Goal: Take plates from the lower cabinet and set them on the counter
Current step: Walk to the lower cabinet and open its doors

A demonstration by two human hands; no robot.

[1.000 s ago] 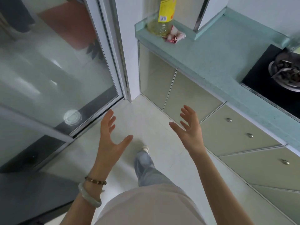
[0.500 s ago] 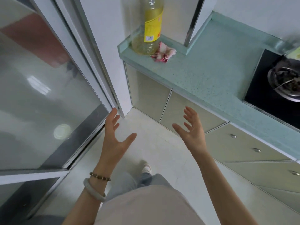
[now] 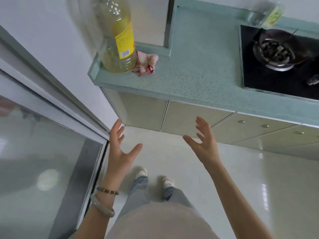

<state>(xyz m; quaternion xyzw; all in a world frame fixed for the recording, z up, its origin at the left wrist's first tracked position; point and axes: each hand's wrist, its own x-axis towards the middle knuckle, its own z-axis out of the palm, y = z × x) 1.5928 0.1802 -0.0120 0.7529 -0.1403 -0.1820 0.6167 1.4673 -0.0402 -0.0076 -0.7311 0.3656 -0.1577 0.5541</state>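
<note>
standing on a pale floor, pointing both shoes at the cabinets. wearing two bracelets on the left wrist. holding left hand and right hand up in mid-air, palms facing each other, fingers spread and relaxed, gripping nothing, touching nothing. hovering both in front of the lower cabinet, two doors closed, hiding any plates, cannot tell where. showing drawers with round knobs just right of those doors. bordering a glass sliding door on the left. topping the cabinet with a green speckled counter, carrying an upright yellow-label bottle at the left end, a crumpled reddish cloth touching the bottle's base, a black stove at the right.
</note>
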